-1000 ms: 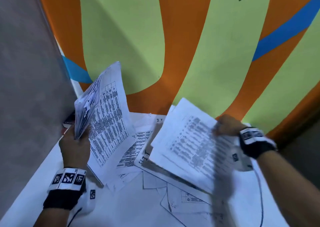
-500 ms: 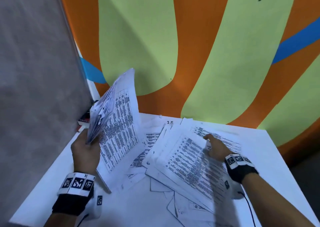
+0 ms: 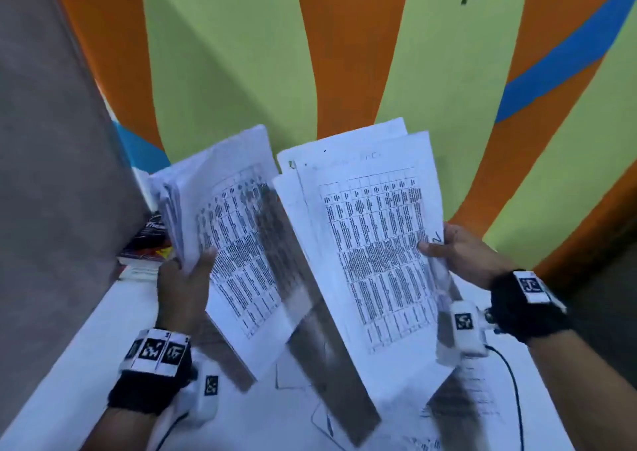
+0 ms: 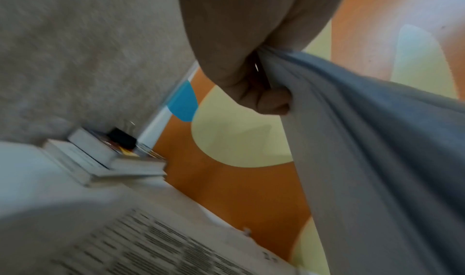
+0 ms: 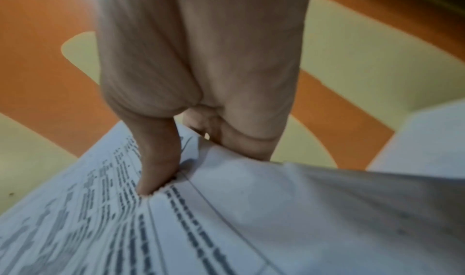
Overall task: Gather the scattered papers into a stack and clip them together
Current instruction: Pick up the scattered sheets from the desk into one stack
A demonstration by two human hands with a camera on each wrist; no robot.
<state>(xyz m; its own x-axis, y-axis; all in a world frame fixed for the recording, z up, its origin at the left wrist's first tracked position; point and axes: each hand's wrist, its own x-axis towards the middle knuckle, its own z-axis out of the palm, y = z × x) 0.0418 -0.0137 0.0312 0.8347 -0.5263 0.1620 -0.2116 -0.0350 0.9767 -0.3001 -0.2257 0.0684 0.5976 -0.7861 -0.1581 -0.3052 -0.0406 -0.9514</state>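
Observation:
My left hand [image 3: 188, 278] grips a thick bundle of printed papers [image 3: 220, 209] by its lower edge and holds it upright above the table's left side; in the left wrist view the fingers [image 4: 264, 98] curl round the sheets [image 4: 377, 160]. My right hand [image 3: 458, 254] pinches a second sheaf of printed sheets [image 3: 372, 244] at its right edge, lifted off the table beside the first bundle. The thumb [image 5: 158, 160] presses on the top sheet [image 5: 226, 219]. More loose papers [image 3: 465, 399] lie on the white table [image 3: 86, 364]. A black binder clip [image 4: 122, 138] sits on the books.
A small pile of books [image 3: 148, 247] [image 4: 100, 160] lies in the table's back left corner against a grey partition [image 3: 51, 175]. An orange, green and blue painted wall [image 3: 310, 54] stands close behind the table. Cables [image 3: 513, 388] trail from the wrist cameras.
My right hand has lifted its sheaf off the table and tilted it upright, closer to the left bundle. The left hand still holds its bundle raised.

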